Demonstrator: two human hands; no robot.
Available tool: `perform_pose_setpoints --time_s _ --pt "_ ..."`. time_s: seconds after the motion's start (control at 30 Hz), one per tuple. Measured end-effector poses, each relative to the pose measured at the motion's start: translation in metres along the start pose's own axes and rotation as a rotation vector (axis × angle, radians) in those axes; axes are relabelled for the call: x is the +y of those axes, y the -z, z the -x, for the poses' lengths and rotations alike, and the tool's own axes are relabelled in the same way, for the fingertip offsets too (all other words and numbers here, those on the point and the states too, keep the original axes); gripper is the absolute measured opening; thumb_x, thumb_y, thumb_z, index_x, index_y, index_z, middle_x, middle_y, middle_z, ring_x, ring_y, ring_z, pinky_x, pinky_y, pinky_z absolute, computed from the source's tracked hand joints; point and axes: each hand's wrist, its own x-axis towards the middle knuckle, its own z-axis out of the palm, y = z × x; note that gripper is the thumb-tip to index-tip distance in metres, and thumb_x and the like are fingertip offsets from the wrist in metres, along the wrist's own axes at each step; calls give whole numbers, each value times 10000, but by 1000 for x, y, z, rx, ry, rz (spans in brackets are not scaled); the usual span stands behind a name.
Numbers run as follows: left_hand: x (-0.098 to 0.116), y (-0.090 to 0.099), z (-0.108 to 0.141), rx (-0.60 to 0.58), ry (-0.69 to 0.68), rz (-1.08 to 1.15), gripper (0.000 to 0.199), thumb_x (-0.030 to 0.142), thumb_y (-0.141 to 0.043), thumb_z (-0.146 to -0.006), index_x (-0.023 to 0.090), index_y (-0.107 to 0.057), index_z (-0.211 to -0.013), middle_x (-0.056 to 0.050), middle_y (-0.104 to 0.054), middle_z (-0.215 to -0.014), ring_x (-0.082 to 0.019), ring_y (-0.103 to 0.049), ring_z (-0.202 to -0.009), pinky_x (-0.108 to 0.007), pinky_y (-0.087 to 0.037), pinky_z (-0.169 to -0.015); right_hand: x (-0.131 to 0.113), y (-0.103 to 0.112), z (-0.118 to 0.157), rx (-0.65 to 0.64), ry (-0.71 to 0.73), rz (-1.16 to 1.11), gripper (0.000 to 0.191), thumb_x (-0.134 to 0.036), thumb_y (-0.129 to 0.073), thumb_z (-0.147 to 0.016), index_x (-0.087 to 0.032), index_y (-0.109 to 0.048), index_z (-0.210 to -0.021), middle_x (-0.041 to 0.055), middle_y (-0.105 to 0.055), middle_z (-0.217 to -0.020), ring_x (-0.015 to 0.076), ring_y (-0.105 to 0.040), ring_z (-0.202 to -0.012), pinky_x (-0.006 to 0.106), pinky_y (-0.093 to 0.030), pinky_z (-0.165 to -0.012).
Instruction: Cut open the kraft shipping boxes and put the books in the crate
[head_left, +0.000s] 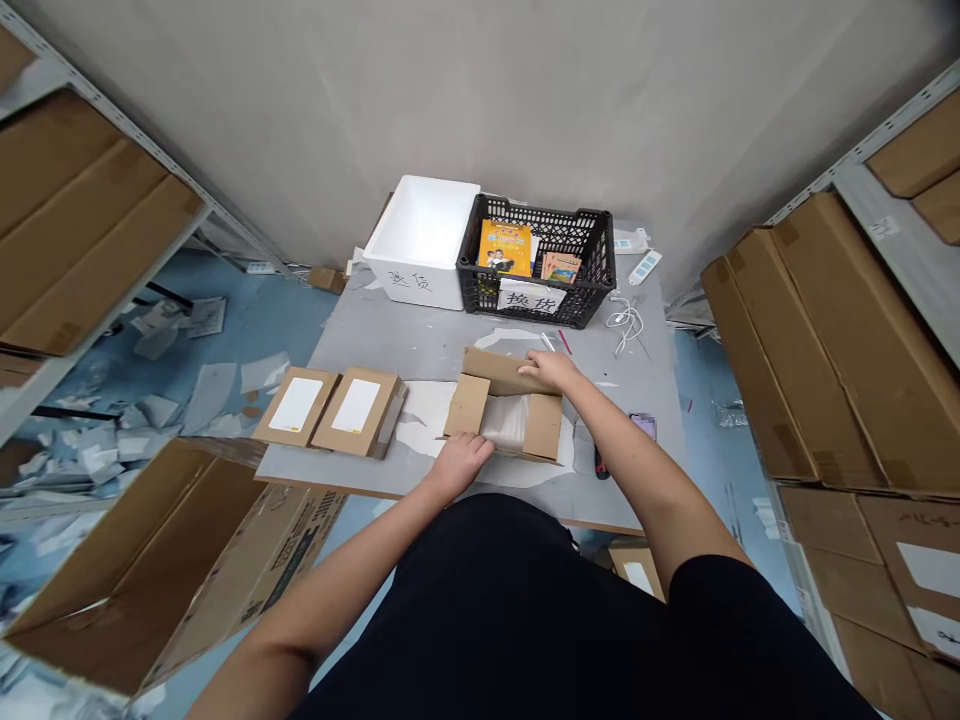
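Observation:
A small cardboard box [470,405] lies on the table in front of me, its flaps partly raised. Through the opening shows pale, translucent wrapping [506,420]; what it covers is hidden. My left hand [460,465] is closed on the box's near left edge, fingers curled at the rim. At the far side, my right hand [551,368] grips the long raised flap [495,370]. A red-and-black tool [601,463], apparently a cutter, lies to the right of the box, partly behind my right forearm.
Two labelled cardboard boxes [358,405] stand at the table's left. At the back are a white foam box [424,290] and a black crate [592,300] with booklets. A white cable [626,320] lies right. A large open carton [217,590] stands on the floor, left. Shelves flank both sides.

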Motion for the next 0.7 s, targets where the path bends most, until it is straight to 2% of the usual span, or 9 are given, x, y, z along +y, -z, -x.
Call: perform_pose_setpoints --time_s 0.1,0.17,0.27,0.33,0.4,0.47,0.53,0.6,0.7 --pt "5 -9 21 42 -65 71 330 131 -359 -951 199 -595 -1172 -107 -675 -1093 -232 -617 -1046 -390 -482 -867 3 -10 -8 61 -17 -23 526 -592 -409 -922 -160 -628 -1126 134 -692 -1051 267 -609 -958 320 -398 -806" --pt "8 -19 35 49 -107 106 408 111 -342 -949 187 -517 -1310 -120 -614 -1273 -230 -554 -1202 -414 -447 -989 2 -21 -11 125 -35 -46 504 -539 -369 -955 -140 -632 -1116 145 -684 -1060 268 -594 -999 339 -388 -867" --pt "12 -32 53 -12 -132 152 477 110 -353 -947 180 -412 -1415 -121 -494 -1428 -229 -413 -1360 -449 -356 -1108 -1 -34 -12 187 -66 -77 463 -436 -335 -988 -121 -607 -1190 165 -651 -1141 276 -547 -1106 383 -354 -961" --pt "14 -35 60 -74 -125 203 488 204 -425 -950 175 -387 -1436 -125 -423 -1483 -252 -330 -1410 -476 -323 -1134 -5 -35 -11 218 -84 -88 460 -389 -331 -991 -112 -550 -1285 175 -604 -1235 280 -496 -1187 411 -326 -1014" --pt "14 -31 61 -120 -99 281 513 318 -470 -944 178 -399 -1433 -125 -392 -1503 -261 -305 -1421 -481 -322 -1136 -9 -31 -4 315 -56 -116 455 -343 -346 -984 -110 -506 -1341 169 -550 -1318 275 -435 -1261 427 -284 -1072" --pt "11 -20 54 -129 -49 378 475 346 -426 -962 195 -439 -1412 -101 -425 -1485 -231 -341 -1406 -439 -349 -1126 -17 -25 11 463 46 -162 444 -297 -353 -975 -118 -503 -1352 153 -514 -1366 267 -376 -1321 444 -239 -1121" --pt "2 -5 37 -94 43 461 428 298 -343 -985 208 -495 -1375 -68 -514 -1420 -194 -408 -1367 -386 -392 -1097 -27 -24 33 564 201 -211 434 -265 -347 -969 -135 -519 -1346 141 -517 -1367 265 -357 -1342 478 -233 -1136" --pt "-11 10 12 -74 128 475 414 267 -345 -974 204 -553 -1326 -63 -578 -1355 -191 -506 -1286 -355 -434 -1051 -38 -33 58 512 364 -239 420 -249 -346 -963 -170 -555 -1319 131 -572 -1302 267 -425 -1288 506 -289 -1108" --pt "-34 22 -32 -209 56 373 393 160 -395 -915 216 -637 -1220 -44 -636 -1279 -179 -588 -1170 -292 -457 -978 -50 -56 89 295 542 -177 337 -286 -412 -954 -204 -674 -1149 112 -671 -1111 257 -519 -1180 503 -325 -1087"
